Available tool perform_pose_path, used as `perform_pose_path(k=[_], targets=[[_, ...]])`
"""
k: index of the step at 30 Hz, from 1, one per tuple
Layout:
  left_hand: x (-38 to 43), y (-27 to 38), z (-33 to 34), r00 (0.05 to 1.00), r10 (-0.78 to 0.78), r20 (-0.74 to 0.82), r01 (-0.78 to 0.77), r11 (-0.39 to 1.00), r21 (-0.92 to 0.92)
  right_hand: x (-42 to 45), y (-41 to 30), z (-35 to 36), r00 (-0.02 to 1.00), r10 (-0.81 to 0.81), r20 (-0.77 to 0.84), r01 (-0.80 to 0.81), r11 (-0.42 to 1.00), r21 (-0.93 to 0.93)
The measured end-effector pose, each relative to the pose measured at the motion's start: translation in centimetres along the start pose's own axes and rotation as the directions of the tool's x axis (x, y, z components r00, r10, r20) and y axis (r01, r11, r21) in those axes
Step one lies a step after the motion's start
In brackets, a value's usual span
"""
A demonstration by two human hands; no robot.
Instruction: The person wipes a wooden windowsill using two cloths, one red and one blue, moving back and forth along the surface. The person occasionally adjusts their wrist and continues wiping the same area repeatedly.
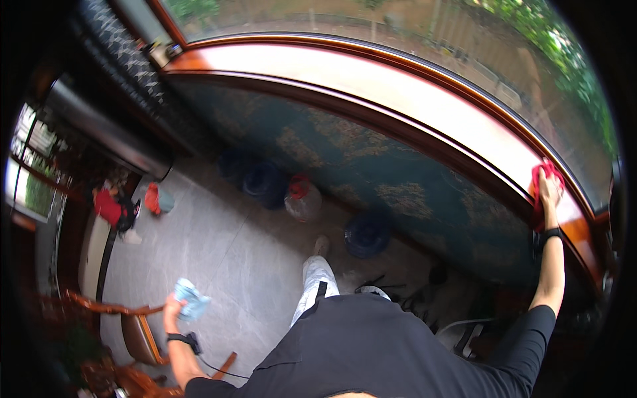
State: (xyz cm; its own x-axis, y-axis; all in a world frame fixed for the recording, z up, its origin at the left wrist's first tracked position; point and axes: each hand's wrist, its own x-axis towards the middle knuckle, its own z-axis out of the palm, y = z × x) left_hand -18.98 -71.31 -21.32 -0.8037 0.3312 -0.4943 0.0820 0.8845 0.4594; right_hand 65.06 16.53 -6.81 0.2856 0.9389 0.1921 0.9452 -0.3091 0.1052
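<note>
My right hand [550,190] is on a red cloth [543,171], pressed on the right part of a glossy wooden windowsill [368,84] that shines white with daylight. Part of the cloth hangs over the sill's front edge. Down at the left, my left hand [172,308] holds a crumpled light blue cloth [192,299] in the air over the grey floor, near a wooden chair. A large window pane [398,25] runs behind the sill, with plants and a fence outside.
Blue water jugs [368,234] and a clear jug with a red top [302,199] stand along the patterned wall. A wooden chair [142,336] is at lower left. Farther left are a person in a red top [110,206] and an orange-red object [155,199]. Dark cables lie at lower right.
</note>
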Motion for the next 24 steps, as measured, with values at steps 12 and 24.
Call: perform_pose_path(k=[12, 24], targets=[[10.8, 73.0, -2.8, 0.258, 0.842, 0.475, -0.918, 0.366, -0.151, -12.5, -4.6, -10.7, 0.971, -0.161, -0.178, 0.211, 0.927, 0.31], [0.8, 81.3, 9.8, -0.14, 0.673, 0.727, -0.987, -0.158, -0.045, -12.0, -3.9, -9.1, 0.955, -0.144, -0.261, 0.231, 0.91, 0.344]])
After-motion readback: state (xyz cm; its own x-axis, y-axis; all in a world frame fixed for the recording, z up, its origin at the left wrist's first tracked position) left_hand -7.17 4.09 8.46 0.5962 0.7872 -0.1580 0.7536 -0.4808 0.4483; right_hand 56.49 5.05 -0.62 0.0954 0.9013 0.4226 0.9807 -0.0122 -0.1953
